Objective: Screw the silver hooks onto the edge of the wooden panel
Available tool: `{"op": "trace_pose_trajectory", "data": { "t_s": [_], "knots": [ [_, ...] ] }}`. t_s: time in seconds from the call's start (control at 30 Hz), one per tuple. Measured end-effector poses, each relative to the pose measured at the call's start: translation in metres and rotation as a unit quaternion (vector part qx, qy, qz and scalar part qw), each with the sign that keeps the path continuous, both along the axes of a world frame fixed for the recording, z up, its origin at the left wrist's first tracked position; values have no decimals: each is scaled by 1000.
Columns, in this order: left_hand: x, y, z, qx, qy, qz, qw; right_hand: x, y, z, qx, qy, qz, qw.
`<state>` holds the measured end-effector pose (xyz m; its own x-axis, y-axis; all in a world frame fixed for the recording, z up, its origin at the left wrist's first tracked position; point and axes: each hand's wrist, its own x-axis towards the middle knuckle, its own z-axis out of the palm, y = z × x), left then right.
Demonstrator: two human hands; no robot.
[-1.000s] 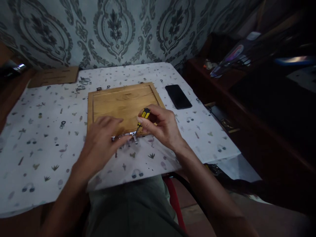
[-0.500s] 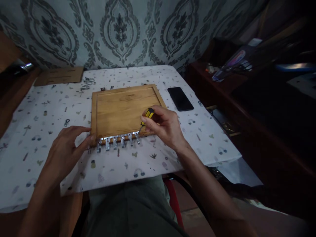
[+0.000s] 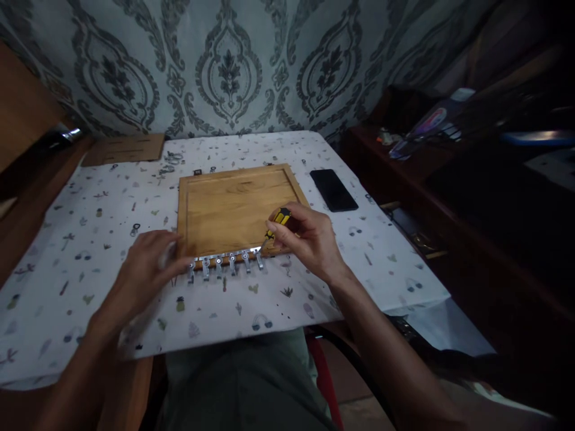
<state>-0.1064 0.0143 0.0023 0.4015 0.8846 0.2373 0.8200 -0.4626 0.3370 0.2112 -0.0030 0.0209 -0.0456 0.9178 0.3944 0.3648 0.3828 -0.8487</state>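
The screwdriver [image 3: 277, 225] slants across its own length, the yellow-and-black handle up and to the right, the thin shaft running down and to the left to the right end of a metal hook rail [image 3: 232, 261]. Its tip is at that end, near the last hook; whether it sits in a screw head is too small to tell. The rail's long axis runs left to right along the near edge of a wooden board [image 3: 233, 209], rising slightly to the right, and its six hooks point toward the person. The board lies flat on the bench [image 3: 202, 305], under which the person's lap shows, with its longer side across the view. The handle lies within the right hand's [image 3: 309, 236] grip, pinched between thumb and fingers, with the handle's end and much of its side showing and the shaft protruding below the fingertips. The rail is just below and to the left of that grip. The left hand [image 3: 150, 263], blurred, is at the board's near left corner; its thumb and fingers stand apart, the thumb reaching to the rail's left end, though firm contact cannot be told. A black phone [image 3: 333, 190] lies to the right of the board, apart from it.
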Motion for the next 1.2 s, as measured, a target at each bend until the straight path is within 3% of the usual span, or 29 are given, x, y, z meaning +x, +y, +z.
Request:
{"op": "trace_pose_trajectory", "data": {
  "t_s": [0.13,0.33,0.7,1.2],
  "knots": [
    [34,-17,-9,44,19,-82,995,-1,1,0,1,-2,3,1000],
    [63,-21,-8,20,71,-98,992,-2,1,0,8,0,8,1000],
    [82,-24,-5,15,100,-92,991,1,2,-2,2,7,9,1000],
    [84,-24,-10,11,93,-85,992,0,2,-1,4,4,12,1000]
  ]
}}
